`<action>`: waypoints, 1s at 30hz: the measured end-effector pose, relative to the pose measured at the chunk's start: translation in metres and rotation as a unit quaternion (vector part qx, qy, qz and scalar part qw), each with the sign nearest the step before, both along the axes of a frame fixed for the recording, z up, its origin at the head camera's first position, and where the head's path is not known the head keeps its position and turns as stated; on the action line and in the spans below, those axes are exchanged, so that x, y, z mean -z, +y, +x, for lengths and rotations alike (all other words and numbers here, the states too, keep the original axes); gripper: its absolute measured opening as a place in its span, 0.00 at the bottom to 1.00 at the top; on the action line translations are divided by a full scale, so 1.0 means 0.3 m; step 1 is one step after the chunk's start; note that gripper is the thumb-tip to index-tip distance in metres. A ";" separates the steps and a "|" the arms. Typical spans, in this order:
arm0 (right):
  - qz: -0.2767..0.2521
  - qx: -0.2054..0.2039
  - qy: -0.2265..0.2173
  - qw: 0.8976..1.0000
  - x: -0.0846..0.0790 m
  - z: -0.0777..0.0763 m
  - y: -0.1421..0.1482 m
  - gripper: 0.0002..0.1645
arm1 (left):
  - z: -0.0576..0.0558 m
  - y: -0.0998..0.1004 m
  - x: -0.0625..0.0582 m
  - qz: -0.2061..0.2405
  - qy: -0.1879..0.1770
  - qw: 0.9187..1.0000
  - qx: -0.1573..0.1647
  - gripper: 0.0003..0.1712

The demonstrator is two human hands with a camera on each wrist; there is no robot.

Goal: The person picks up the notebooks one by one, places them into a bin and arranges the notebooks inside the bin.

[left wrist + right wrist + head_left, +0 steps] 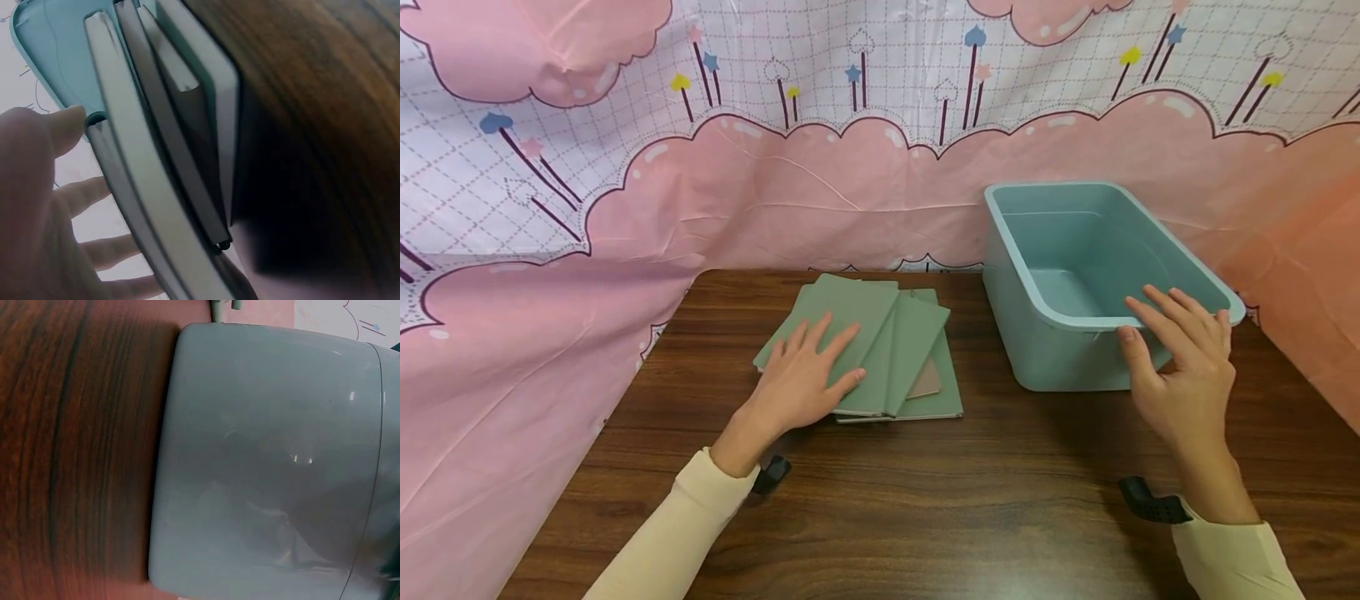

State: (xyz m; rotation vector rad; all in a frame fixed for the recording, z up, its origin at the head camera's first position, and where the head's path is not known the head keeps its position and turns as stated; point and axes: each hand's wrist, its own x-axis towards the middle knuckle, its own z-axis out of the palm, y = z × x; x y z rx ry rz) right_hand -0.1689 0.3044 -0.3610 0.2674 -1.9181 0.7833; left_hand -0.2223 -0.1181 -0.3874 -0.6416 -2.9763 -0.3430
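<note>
Notebooks (865, 308) lie piled on the worktop (955, 492) left of the bin (1030, 354), none seen inside, work seemingly barely begun, with left hand (797, 379) on top, right hand (1187, 375) at the near rim, both grips loose.

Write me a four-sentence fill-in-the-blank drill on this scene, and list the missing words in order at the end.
The person's ____ hand rests on the notebooks.
The top notebook has a ____ cover.
In the head view, the bin stands to the ____ of the notebooks.
The other hand is nearer to the ____ than to the notebooks.

Missing words: left; green; right; bin.
</note>
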 end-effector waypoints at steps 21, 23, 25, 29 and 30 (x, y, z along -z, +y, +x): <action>-0.003 -0.002 0.004 1.000 0.017 -0.013 0.018 0.19 | 0.011 0.004 0.025 -0.009 -0.047 0.999 -0.012 0.43; -0.001 0.000 0.005 1.000 0.019 -0.015 0.021 0.19 | 0.012 0.005 0.027 -0.009 -0.046 0.999 -0.012 0.43; 0.000 0.001 0.005 1.000 0.018 -0.017 0.020 0.19 | 0.012 0.007 0.030 -0.009 -0.045 0.999 -0.012 0.43; 0.000 0.003 0.004 1.000 0.016 -0.015 0.018 0.19 | 0.013 0.008 0.035 -0.012 -0.040 0.999 -0.012 0.43; 0.000 0.003 0.003 1.000 0.016 -0.015 0.018 0.19 | 0.014 0.009 0.035 -0.013 -0.039 0.999 -0.012 0.43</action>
